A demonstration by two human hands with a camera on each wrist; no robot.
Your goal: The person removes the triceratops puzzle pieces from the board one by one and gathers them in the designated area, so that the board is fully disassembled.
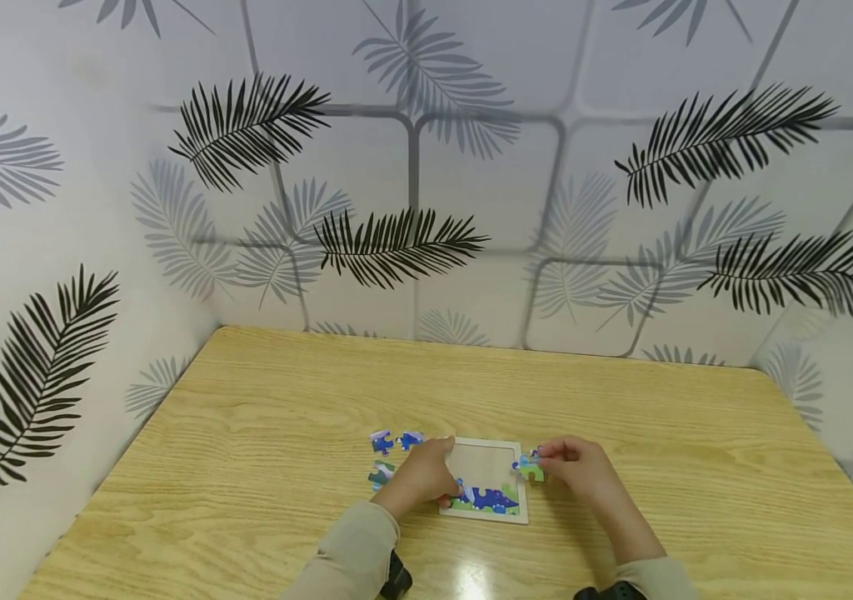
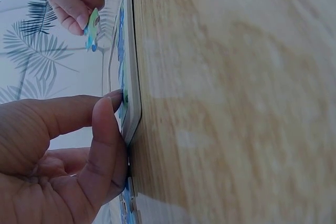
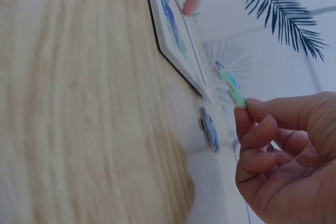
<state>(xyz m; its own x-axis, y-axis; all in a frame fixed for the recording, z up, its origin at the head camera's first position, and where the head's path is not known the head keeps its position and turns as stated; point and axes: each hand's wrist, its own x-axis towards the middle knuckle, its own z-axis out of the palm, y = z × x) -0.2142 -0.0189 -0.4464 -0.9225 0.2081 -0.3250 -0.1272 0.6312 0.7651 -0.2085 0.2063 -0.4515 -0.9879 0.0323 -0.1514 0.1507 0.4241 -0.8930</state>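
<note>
A shallow puzzle frame (image 1: 482, 461) with a pale rim lies on the table, a strip of purple and green picture (image 1: 494, 498) fitted along its near side. My left hand (image 1: 422, 477) is at the frame's left edge; its thumb and fingers hold that edge near the fitted pieces. In my right hand (image 1: 580, 468), thumb and forefinger pinch a green and blue puzzle piece (image 3: 231, 87), raised beside the frame's right rim. Below it in the right wrist view, another puzzle piece (image 3: 210, 130) lies on the table close to the frame's corner.
Left of the frame lie several loose puzzle pieces: a purple one (image 1: 381, 442), a blue one (image 1: 410, 439) and a green one (image 1: 380, 474) partly behind the left hand. The wooden table (image 1: 284, 400) ends at a leaf-patterned wall (image 1: 471, 292) behind and at both sides.
</note>
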